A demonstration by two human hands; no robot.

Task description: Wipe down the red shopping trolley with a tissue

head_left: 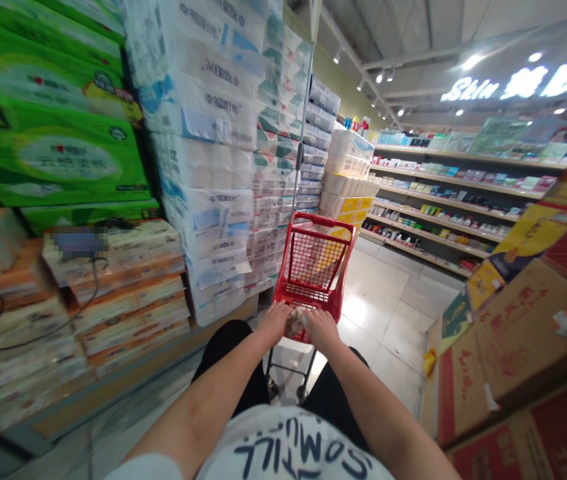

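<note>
A red shopping cart (313, 263) with a lattice seat back stands directly in front of me. My left hand (273, 323) is closed over the left side of its handle. On the right side of the same handle rests my right hand (320, 329), also closed. Between the two hands lies a small crumpled, whitish and brown item (295, 321), whose kind I cannot make out. Some of the fingers are hidden behind the hands. The inside of the cart is mostly out of sight.
Tall stacks of wrapped tissue paper (218, 153) line the left, with green packs (63, 153) nearer me. Cardboard boxes (528, 327) rise close on the right. A tiled floor (388, 300) runs ahead towards shelves (453, 180) of small products. A thin pole (301, 127) stands beside the stacks.
</note>
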